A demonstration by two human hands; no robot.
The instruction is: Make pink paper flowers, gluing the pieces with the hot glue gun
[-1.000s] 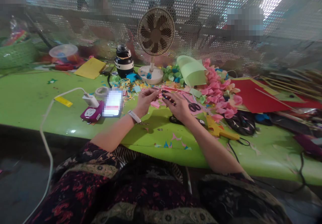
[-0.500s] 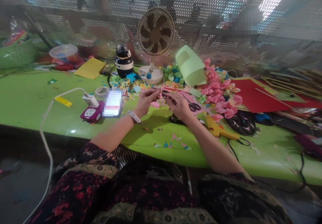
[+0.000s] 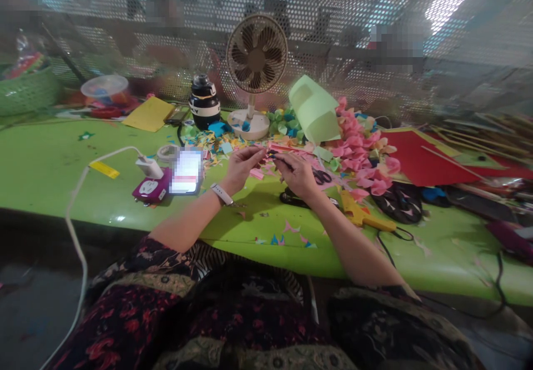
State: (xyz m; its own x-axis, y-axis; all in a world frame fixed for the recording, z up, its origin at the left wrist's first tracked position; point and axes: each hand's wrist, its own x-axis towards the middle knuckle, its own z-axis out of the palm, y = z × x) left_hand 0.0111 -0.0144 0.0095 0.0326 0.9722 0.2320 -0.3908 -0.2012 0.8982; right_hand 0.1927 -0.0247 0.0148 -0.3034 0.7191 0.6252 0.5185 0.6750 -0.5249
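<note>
My left hand (image 3: 242, 168) and my right hand (image 3: 296, 173) meet over the middle of the green table (image 3: 233, 226), fingertips nearly touching. Both are closed in a pinch around something small and dark, too small to name. Under and behind the fingers lie pink paper pieces (image 3: 256, 174). Black-handled scissors (image 3: 321, 177) rest just right of my right hand, partly hidden by it. A dark tool (image 3: 290, 197) lies beneath my right wrist. Further right is a yellow glue gun (image 3: 361, 214), beside a heap of pink paper petals (image 3: 361, 153).
A phone (image 3: 186, 171) and a purple adapter (image 3: 151, 188) with a white cable lie left. Behind stand a black bottle (image 3: 204, 104) and a fan (image 3: 257, 59), with paper scraps around them. A rolled green sheet (image 3: 314, 109) and red paper (image 3: 428, 156) are at right.
My hands stay in nearly the same place. The fingers of my right hand have shifted slightly around the small dark thing.
</note>
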